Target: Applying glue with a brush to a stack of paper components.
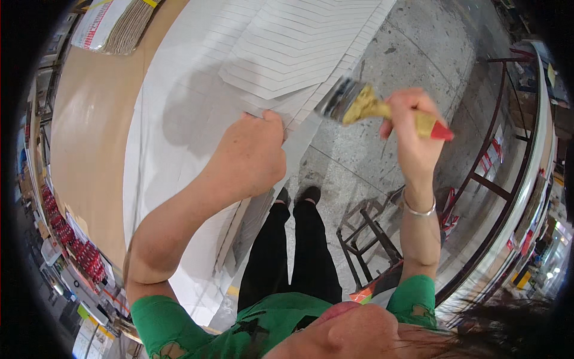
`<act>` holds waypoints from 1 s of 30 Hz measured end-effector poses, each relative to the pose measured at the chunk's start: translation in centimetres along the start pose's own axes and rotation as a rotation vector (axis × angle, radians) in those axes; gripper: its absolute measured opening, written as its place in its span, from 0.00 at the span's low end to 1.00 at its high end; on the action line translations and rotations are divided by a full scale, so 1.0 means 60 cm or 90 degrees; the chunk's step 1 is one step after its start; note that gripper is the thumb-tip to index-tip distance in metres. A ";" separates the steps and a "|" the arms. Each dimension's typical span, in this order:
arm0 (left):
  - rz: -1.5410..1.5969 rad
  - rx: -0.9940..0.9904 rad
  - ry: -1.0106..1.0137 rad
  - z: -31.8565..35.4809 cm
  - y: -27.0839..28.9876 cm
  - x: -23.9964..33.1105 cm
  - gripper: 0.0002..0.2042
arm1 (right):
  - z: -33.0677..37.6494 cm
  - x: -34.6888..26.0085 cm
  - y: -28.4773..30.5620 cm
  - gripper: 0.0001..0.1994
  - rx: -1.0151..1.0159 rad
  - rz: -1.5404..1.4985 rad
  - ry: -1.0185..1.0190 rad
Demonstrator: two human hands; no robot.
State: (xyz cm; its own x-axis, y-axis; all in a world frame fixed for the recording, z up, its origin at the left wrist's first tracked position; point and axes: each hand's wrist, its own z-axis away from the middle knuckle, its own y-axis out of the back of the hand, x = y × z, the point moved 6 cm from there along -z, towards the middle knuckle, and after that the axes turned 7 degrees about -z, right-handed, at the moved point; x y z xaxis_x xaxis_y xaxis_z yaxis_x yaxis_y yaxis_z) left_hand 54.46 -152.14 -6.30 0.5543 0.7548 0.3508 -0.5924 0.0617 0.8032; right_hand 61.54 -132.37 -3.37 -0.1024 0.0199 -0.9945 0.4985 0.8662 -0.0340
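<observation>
I am looking down from the head camera, and my left hand [254,158] is pressing down, knuckles up, on the near edge of the fanned stack of white sheets [287,48], which is lying across the upper middle of the frame. Its fingers are curled together with the tips on the paper; I cannot tell whether they are pinching a sheet or only resting flat on it, because the back of the hand is covering them.

My right hand [412,128] is hovering right of centre, over the floor rather than the paper, and its fingers are clamped round the handle of a paintbrush [365,105]. The brush has a red handle end sticking out to the right of the fist, a stem caked in yellowish paste, and a metal ferrule with dark bristles pointing up and left, just beside the right edge of the stack and near my left hand. A silver bangle [418,210] is sitting on that wrist.

The sheets are lying on a large white sheet spread over a brown table [89,137], which is curving down the left side of the frame. A bundle of brown card [122,27] is sitting at the upper left. The grey speckled floor [412,42] is filling the upper right, and a dark metal stool frame [371,230] is standing below my right forearm.
</observation>
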 end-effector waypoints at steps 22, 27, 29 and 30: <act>-0.019 0.074 -0.080 0.000 0.010 0.010 0.08 | 0.125 -0.046 -0.071 0.03 -0.260 0.165 0.156; -0.019 0.026 -0.070 0.002 0.015 0.020 0.08 | 0.096 -0.035 -0.033 0.04 0.045 0.038 -0.049; -0.021 0.024 -0.071 0.007 0.014 0.019 0.08 | 0.115 -0.018 -0.053 0.03 -0.120 0.123 0.054; -0.022 0.024 -0.067 0.006 0.014 0.017 0.08 | 0.132 -0.020 -0.064 0.03 -0.186 0.142 0.062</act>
State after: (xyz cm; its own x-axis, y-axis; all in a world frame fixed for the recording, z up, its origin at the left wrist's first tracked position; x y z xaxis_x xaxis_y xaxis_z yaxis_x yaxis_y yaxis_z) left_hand 54.73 -151.56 -5.07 0.6337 0.6796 0.3694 -0.5505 0.0608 0.8326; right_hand 66.58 -139.64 -2.83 -0.1063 0.2597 -0.9598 0.2531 0.9406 0.2264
